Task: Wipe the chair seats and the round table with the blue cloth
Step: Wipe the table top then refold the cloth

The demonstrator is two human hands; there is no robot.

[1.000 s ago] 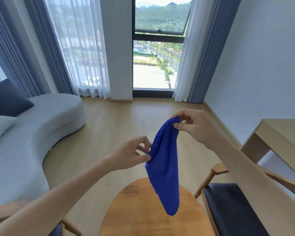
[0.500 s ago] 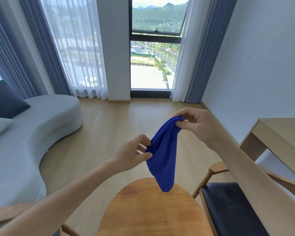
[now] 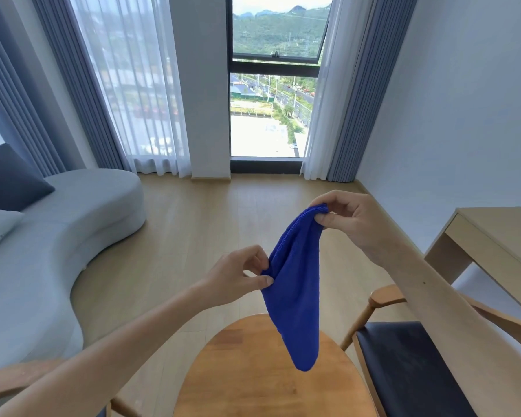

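Observation:
The blue cloth (image 3: 297, 293) hangs in the air above the round wooden table (image 3: 253, 377). My right hand (image 3: 351, 221) pinches its top edge, higher and farther away. My left hand (image 3: 238, 276) pinches its left edge lower down. The cloth's loose end dangles over the table top. A wooden chair with a dark seat (image 3: 409, 368) stands to the right of the table. Only the wooden armrest of a second chair (image 3: 15, 380) shows at the lower left, its seat hidden by my left arm.
A curved grey sofa (image 3: 57, 236) with cushions fills the left side. A light wooden desk (image 3: 500, 245) stands against the right wall. Bare wood floor (image 3: 193, 224) stretches ahead to the window and curtains.
Both hands keep pinching the cloth. Its hanging end, drawn up short half a second ago, has dropped down longer over the table again.

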